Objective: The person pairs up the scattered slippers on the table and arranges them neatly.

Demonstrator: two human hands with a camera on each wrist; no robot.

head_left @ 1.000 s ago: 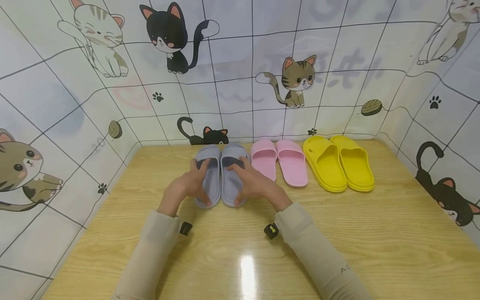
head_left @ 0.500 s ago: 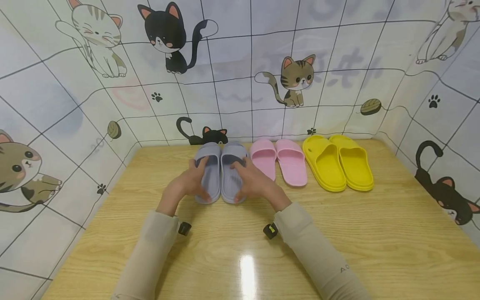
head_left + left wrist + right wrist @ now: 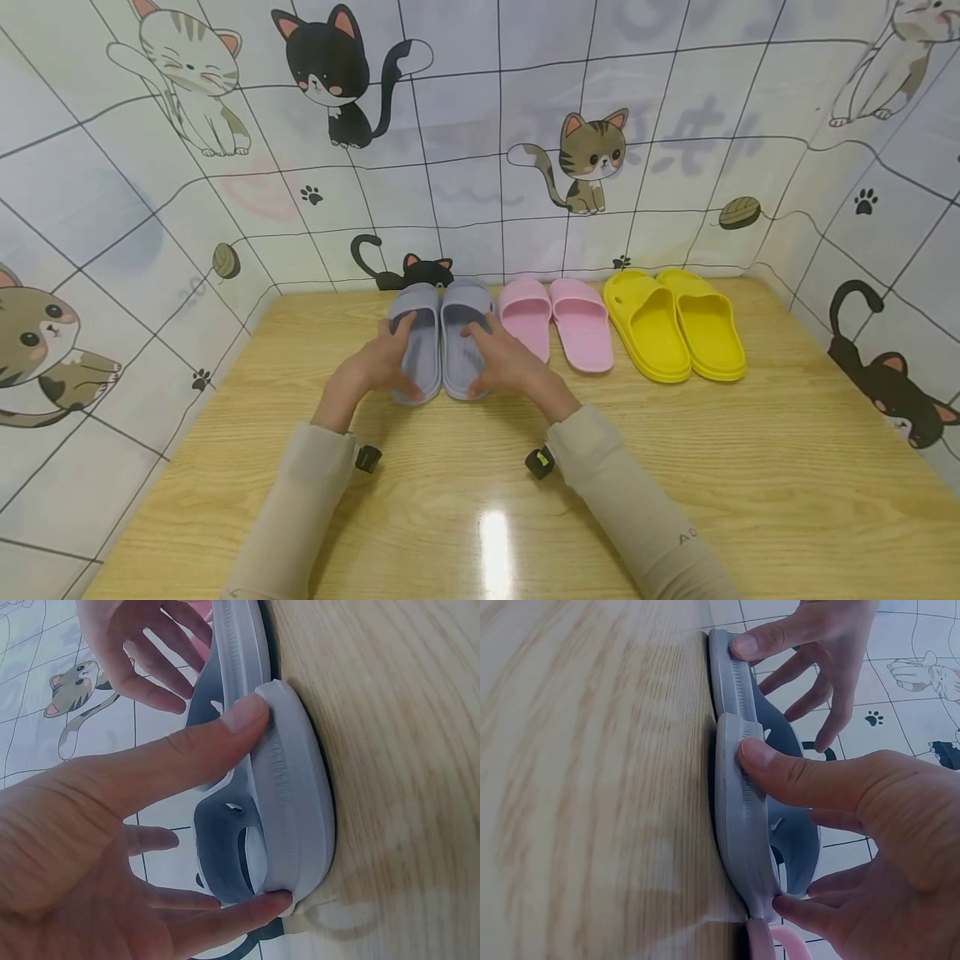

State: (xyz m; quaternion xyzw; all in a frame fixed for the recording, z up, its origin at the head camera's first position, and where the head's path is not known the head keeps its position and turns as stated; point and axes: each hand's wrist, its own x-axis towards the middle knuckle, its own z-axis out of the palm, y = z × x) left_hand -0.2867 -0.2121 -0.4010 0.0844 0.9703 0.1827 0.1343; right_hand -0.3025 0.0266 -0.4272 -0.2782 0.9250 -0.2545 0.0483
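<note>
A pair of grey slippers stands side by side on the wooden table, toes toward the back wall, in the head view. My left hand [image 3: 375, 364] grips the left grey slipper [image 3: 425, 362]; its thumb [image 3: 244, 716] presses the heel edge and a fingertip touches the outer side. Around the right grey slipper [image 3: 458, 362] my right hand [image 3: 510, 360] holds in the same way, thumb [image 3: 761, 755] at the heel and fingers along the outer side. In both wrist views the soles lie along the tabletop.
Pink slippers [image 3: 582, 333] stand just right of the grey pair, with yellow clogs [image 3: 708, 333] beyond them. Their toes line up near the back wall [image 3: 465, 183], which carries cat drawings. Side walls border the wooden table [image 3: 420, 517]. Each wrist wears a small black device.
Both grey slippers have slid a little farther toward the back wall, with my hands still on them. The pink and yellow pairs stay in place.
</note>
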